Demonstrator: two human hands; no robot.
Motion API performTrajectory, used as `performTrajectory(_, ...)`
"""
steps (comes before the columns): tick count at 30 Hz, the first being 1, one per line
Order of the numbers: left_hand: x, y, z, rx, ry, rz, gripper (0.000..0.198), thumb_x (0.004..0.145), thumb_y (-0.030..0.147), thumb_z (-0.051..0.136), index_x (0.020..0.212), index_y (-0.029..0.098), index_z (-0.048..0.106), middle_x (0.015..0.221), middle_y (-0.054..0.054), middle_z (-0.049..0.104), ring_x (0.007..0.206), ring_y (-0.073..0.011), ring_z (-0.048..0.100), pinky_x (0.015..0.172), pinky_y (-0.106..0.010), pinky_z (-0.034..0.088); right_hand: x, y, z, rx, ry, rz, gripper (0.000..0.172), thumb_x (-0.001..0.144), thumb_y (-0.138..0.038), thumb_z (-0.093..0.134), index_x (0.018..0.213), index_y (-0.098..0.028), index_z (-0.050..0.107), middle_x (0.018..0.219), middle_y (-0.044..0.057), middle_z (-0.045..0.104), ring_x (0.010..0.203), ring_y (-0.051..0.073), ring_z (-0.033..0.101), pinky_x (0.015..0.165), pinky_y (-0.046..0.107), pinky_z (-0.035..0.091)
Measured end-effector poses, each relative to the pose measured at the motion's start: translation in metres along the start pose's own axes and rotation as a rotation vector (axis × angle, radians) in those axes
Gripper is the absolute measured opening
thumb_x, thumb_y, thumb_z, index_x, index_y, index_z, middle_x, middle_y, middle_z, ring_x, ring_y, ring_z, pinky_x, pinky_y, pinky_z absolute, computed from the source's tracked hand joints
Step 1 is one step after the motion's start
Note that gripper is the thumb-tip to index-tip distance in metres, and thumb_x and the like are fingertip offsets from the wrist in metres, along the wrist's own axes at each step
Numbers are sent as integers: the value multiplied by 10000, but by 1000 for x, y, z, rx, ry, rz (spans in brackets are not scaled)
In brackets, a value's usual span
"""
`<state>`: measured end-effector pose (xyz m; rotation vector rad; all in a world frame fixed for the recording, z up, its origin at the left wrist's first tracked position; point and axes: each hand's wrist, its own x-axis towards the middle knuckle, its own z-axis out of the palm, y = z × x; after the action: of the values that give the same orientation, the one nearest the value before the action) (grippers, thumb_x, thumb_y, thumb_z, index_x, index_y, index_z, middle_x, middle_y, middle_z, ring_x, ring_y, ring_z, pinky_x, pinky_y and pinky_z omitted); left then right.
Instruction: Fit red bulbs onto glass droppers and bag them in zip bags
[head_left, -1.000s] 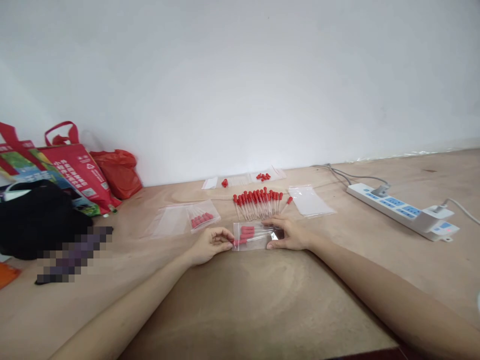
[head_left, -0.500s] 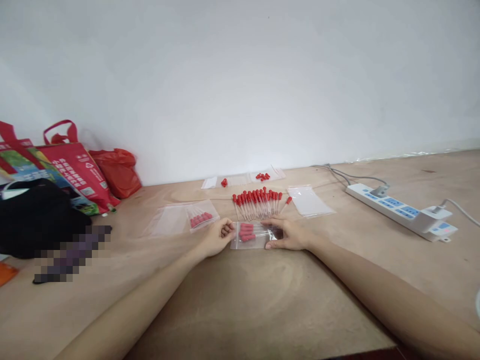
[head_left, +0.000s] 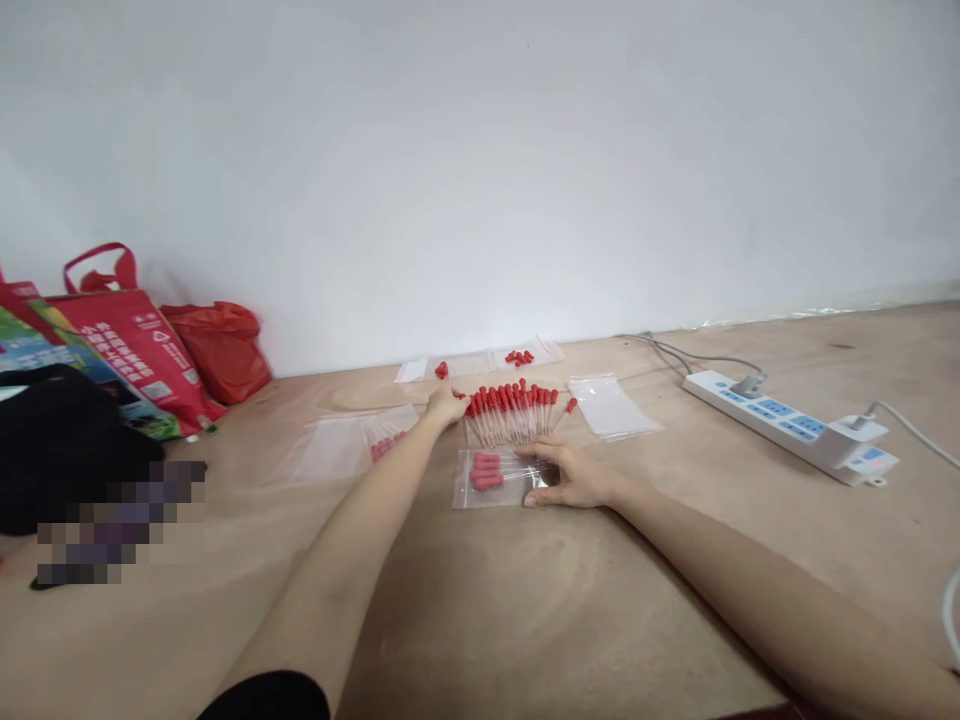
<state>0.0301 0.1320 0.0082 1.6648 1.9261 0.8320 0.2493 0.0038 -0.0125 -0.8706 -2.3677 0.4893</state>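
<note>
- Toward the back edge of the table, left hand at the droppers, grip unclear.
- Nearer, right hand, fingers spread, on a bag.
- A snagged pull could scatter droppers.

The pale brown wooden table carried a row of clear, red-bulbed droppers. Right of this row lay a long white plastic power strip; before the row, a flat transparent bag.

A plain greyish-white wall rises behind a light-brown wooden desk with faint, swirling grain. Soft light brightens the wall's lower middle, leaving its upper part a duller grey.
</note>
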Motion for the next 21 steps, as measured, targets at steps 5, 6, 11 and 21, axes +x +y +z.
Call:
performTrajectory(5,-9,4,-12,-167,28,-4,286,840,260,478,1096,132,474,1045,-82,533,879,-180,554,739,-367,472,0,0,0,-2,-1,9,657,598,-533,634,1118,-150,511,1039,117,555,969,222,502,835,365,403)
performTrajectory(6,-16,2,-18,-211,45,14,292,836,237,478,1104,122,463,974,-85,560,822,-168,573,710,-342,480,0,0,0,-2,-3,8,656,598,-533,633,1118,-152,511,1040,115,555,969,222,502,836,365,403)
performTrajectory(11,-75,-22,-55,-412,145,111,288,802,246,454,1076,164,425,695,15,549,569,-84,573,584,-226,488,0,0,0,6,1,5,642,600,-525,637,1115,-161,515,1045,110,552,967,221,504,840,370,398)
performTrajectory(21,-142,-52,-56,-778,184,180,433,611,427,632,903,183,425,773,15,569,588,-94,570,584,-263,511,-2,-4,-1,4,-10,44,639,608,-533,625,1124,-173,513,1059,107,550,990,229,499,841,381,404)
